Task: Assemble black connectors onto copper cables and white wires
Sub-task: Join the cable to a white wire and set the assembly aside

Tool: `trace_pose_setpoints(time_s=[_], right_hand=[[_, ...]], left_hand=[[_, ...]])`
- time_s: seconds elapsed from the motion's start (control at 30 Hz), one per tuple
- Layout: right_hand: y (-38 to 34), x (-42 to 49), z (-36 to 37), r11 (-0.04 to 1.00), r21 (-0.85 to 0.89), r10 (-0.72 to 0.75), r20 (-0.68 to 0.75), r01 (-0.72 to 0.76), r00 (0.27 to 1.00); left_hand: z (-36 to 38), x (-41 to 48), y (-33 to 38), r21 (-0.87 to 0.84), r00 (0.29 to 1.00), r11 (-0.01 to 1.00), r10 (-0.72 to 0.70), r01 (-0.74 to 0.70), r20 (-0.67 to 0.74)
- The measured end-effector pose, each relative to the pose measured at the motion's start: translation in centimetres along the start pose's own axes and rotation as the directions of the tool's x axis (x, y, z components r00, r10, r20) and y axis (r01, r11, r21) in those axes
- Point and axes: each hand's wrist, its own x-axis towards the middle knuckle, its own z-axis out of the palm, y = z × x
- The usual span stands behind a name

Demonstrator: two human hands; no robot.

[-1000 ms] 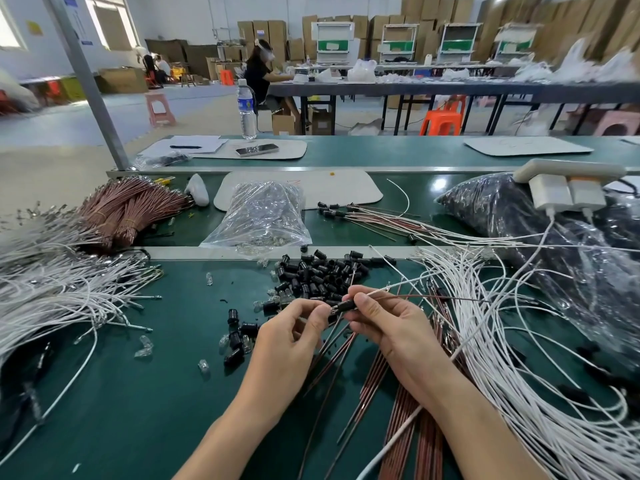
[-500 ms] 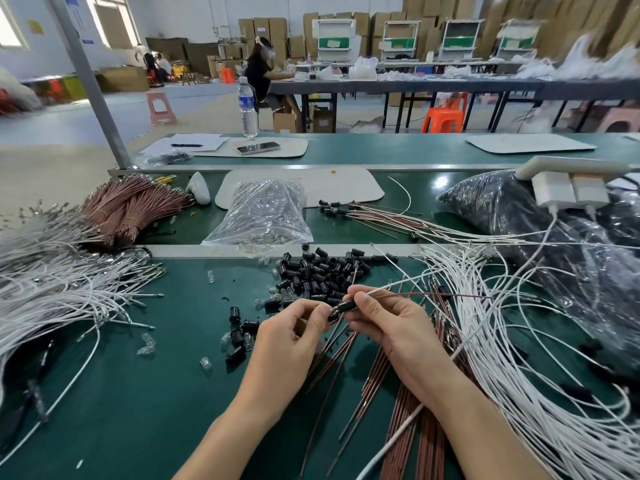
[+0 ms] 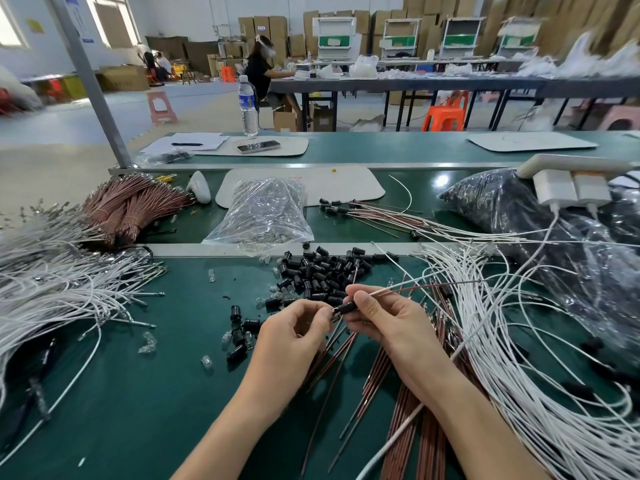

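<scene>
My right hand (image 3: 384,320) pinches a small black connector (image 3: 346,308) with a copper cable (image 3: 436,286) and a white wire (image 3: 398,284) running out of it to the right. My left hand (image 3: 294,336) pinches the connector's left end with thumb and fingertips. Just behind the hands lies a pile of loose black connectors (image 3: 322,270). Loose copper cables (image 3: 408,410) lie under my right forearm. A heap of white wires (image 3: 519,375) spreads at the right.
More white wires (image 3: 52,292) and bundled copper cables (image 3: 128,209) lie at the left. A clear bag of small parts (image 3: 263,213) sits behind the pile, finished assemblies (image 3: 374,213) beside it. A large dark plastic bag (image 3: 554,244) and white chargers (image 3: 571,190) fill the right.
Both hands stay together at the connector; the left fingertips have closed in on its left end. The camera has tilted slightly.
</scene>
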Motion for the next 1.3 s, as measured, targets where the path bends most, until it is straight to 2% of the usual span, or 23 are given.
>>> trace_pose_setpoints(time_s=[0.2, 0.37, 0.77, 1.17, 1.3], right_hand=[[0.20, -0.23, 0.03, 0.999, -0.033, 0.040, 0.142, -0.036, 0.989], [0.39, -0.11, -0.19, 0.997, -0.078, 0.028, 0.135, -0.017, 0.991], [0.79, 0.03, -0.36, 0.990, -0.143, 0.008, 0.108, 0.007, 0.994], [0.81, -0.05, -0.08, 0.972, -0.228, -0.044, 0.089, 0.063, 0.995], [0.80, -0.13, -0.05, 0.946, -0.307, -0.077, 0.093, 0.102, 0.993]], left_hand=[[0.15, -0.12, 0.09, -0.020, 1.000, 1.000, -0.004, 0.004, 0.003], [0.37, -0.19, -0.07, -0.008, 1.000, 1.000, 0.023, -0.024, -0.010], [0.32, -0.43, -0.83, 0.170, 0.983, 0.969, 0.185, -0.180, -0.013], [0.41, -0.28, -0.58, 0.106, 0.996, 0.990, 0.091, -0.091, 0.008], [0.34, -0.23, -0.28, 0.042, 0.999, 0.998, 0.046, -0.047, 0.020]])
